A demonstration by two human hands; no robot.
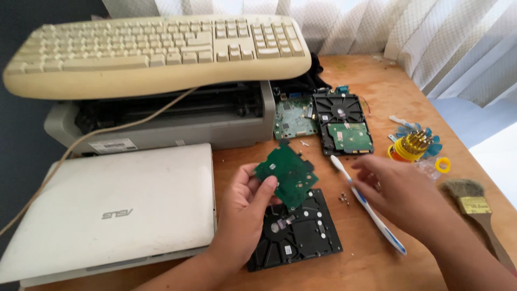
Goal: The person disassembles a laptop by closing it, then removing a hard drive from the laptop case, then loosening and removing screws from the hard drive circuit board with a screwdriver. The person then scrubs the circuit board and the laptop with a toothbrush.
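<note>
Gripping a green circuit board (pixel 286 173) by its lower left edge, the left hand (pixel 245 207) has thumb and fingers closed on it and holds it tilted above a black hard drive (pixel 295 233) that lies flat on the wooden table (pixel 355 70), its underside up and its long axis running toward the person. The board is raised off the table, its face turned up toward the camera, one corner pointing up toward the printer (pixel 161 116). The right hand (pixel 396 188) hovers just beside the board, blurred, fingers loosely spread and holding nothing that can be seen; it crosses above a white and blue toothbrush (pixel 366 202), which lies diagonally, bristled head pointing up and left. A few small screws (pixel 343 198) sit between drive and toothbrush. Farther back a second hard drive (pixel 343 123) lies with its own green board on it, next to another loose circuit board (pixel 292 118). At right stands a yellow screwdriver set (pixel 412 146) with its bits upright in the holder, blue petals fanned open around it, and near the edge lies a paintbrush (pixel 476 213). On the left a closed white laptop (pixel 113 207) rests before the grey printer, which carries a yellowed keyboard (pixel 156 51). White net curtains (pixel 409 32) hang behind the table.
</note>
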